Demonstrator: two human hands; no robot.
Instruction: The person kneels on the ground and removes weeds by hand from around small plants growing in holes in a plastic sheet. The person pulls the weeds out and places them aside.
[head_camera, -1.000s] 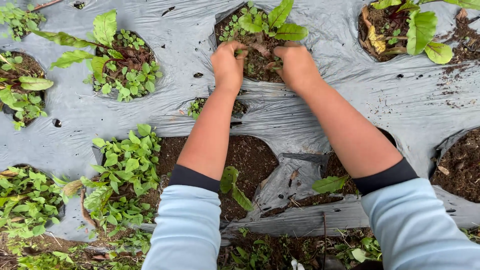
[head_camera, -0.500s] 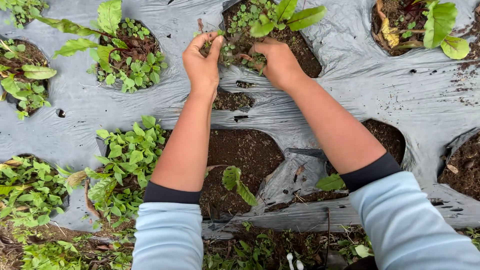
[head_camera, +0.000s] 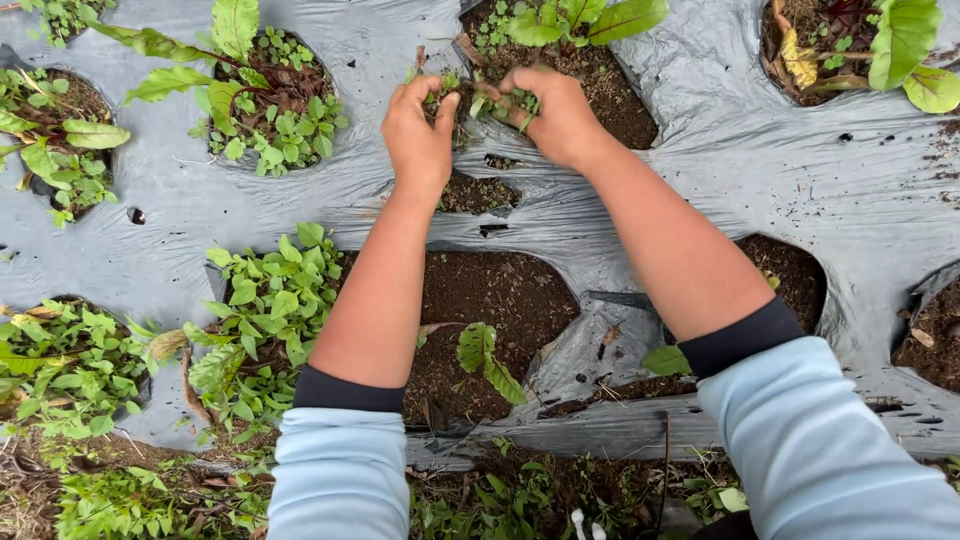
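Note:
My left hand (head_camera: 418, 130) is closed around a small clump of green weeds (head_camera: 438, 84) at the left edge of a planting hole (head_camera: 610, 100) in the grey plastic mulch sheet (head_camera: 560, 215). My right hand (head_camera: 556, 115) grips another tuft of weeds (head_camera: 510, 101) inside the same hole, just below a leafy beet plant (head_camera: 588, 19). Both arms wear light blue sleeves with dark cuffs.
Other holes hold beet plants and weeds at top left (head_camera: 262, 100), far left (head_camera: 55, 150) and top right (head_camera: 880, 45). Bare soil shows in the middle hole (head_camera: 500, 300) with one small seedling (head_camera: 485, 360). A dense weed patch (head_camera: 255, 320) grows at left.
Both hands have pulled weed tufts loose and lifted them at the hole's near edge; the left hand went from the hole's middle to its left rim. The view drifted slightly.

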